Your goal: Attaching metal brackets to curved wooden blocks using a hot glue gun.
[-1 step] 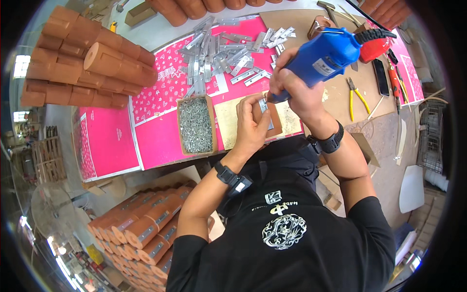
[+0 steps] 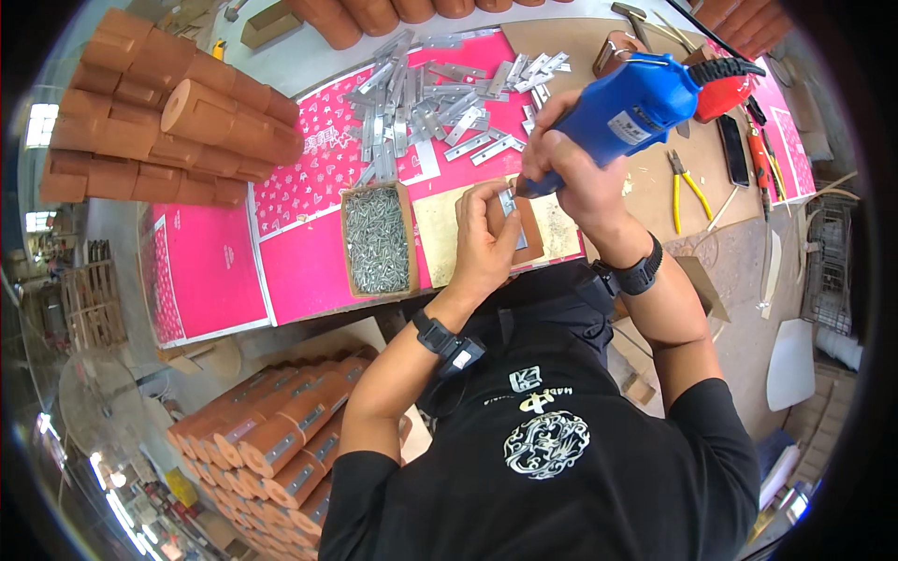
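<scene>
A blue corded power screwdriver (image 2: 629, 110) is gripped in my right hand (image 2: 585, 182), its tip pointing down and left at the work. My left hand (image 2: 486, 232) is closed round a short orange-brown cylinder (image 2: 529, 241), fingers pressing a small metal plate (image 2: 512, 217) against its face. The screwdriver's tip meets the upper end of the plate; any screw there is too small to make out. Under the cylinder lies a pale yellow board (image 2: 436, 234). Just left of it stands a cardboard box (image 2: 350, 266) full of small screws (image 2: 378, 238).
Loose metal plates (image 2: 402, 103) lie heaped beyond my hands. Stacked brown cylinders (image 2: 178, 112) rise at the left, and more (image 2: 281, 449) are piled below the table. Yellow-handled pliers (image 2: 687, 192), a phone (image 2: 732, 150) and a hammer (image 2: 632, 21) lie on the right.
The screwdriver and my right hand have shifted very slightly to the right. My left hand and the cylinder stay in place.
</scene>
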The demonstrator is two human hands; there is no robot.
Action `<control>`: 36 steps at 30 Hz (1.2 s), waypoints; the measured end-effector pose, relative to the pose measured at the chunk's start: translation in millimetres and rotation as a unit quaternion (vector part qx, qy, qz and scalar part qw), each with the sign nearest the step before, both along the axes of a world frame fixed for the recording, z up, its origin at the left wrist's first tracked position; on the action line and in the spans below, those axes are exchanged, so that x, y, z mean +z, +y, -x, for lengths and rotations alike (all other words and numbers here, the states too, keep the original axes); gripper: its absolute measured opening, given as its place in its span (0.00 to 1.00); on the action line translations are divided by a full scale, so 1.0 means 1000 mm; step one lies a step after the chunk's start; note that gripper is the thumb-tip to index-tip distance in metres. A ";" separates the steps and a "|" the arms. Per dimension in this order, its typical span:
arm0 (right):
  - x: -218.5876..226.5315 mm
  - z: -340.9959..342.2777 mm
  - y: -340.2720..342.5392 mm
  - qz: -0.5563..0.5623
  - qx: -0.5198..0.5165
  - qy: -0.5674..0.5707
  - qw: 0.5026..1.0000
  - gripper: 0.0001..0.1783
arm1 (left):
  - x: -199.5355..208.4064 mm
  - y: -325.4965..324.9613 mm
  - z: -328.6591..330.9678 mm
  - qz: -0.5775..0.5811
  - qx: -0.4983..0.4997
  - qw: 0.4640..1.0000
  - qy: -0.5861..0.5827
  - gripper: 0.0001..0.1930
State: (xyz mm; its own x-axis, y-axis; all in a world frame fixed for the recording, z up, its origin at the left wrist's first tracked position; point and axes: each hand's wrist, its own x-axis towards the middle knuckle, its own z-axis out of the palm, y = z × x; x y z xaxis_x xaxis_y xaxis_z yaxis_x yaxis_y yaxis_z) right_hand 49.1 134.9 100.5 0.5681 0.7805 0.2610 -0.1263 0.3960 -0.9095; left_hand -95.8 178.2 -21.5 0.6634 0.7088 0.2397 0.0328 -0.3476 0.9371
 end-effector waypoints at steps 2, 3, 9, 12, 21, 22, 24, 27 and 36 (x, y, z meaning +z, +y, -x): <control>0.001 -0.003 0.000 0.000 0.008 0.020 1.000 0.11 | 0.001 -0.002 -0.002 0.027 0.010 0.999 -0.025 0.20; 0.001 -0.004 -0.001 -0.002 0.012 0.040 0.999 0.11 | 0.002 -0.002 -0.002 0.028 0.011 0.999 -0.025 0.20; -0.005 0.007 -0.001 0.017 0.004 0.022 1.000 0.12 | 0.006 0.000 -0.001 0.012 0.009 1.000 -0.018 0.19; -0.002 0.001 -0.005 -0.075 0.018 0.065 0.995 0.12 | 0.011 0.000 -0.001 0.006 0.009 1.000 -0.022 0.18; 0.006 -0.007 -0.010 -0.039 -0.016 0.021 0.999 0.13 | 0.018 -0.001 0.001 -0.061 0.038 0.997 0.017 0.12; 0.002 -0.006 -0.009 -0.038 -0.016 0.021 0.999 0.13 | 0.017 -0.002 0.001 -0.056 0.039 0.998 0.016 0.12; 0.000 -0.004 -0.008 -0.039 -0.016 0.024 0.999 0.13 | 0.014 -0.002 0.001 -0.051 0.041 0.998 0.017 0.12; 0.002 -0.003 -0.008 -0.042 -0.009 0.023 0.999 0.13 | 0.011 -0.001 0.000 -0.049 0.041 0.998 -0.001 0.11; -0.004 -0.006 -0.005 -0.030 -0.009 0.028 0.999 0.13 | 0.013 -0.003 0.000 -0.056 0.045 0.997 0.009 0.11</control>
State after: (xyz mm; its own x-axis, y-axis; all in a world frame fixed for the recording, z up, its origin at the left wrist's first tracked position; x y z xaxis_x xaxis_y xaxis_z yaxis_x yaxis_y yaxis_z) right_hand 55.3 130.4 96.2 0.5965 0.7545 0.2738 -0.1695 0.4518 -0.8759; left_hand -95.9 175.6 -8.5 0.6037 0.7344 0.3102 0.0845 -0.4459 0.8911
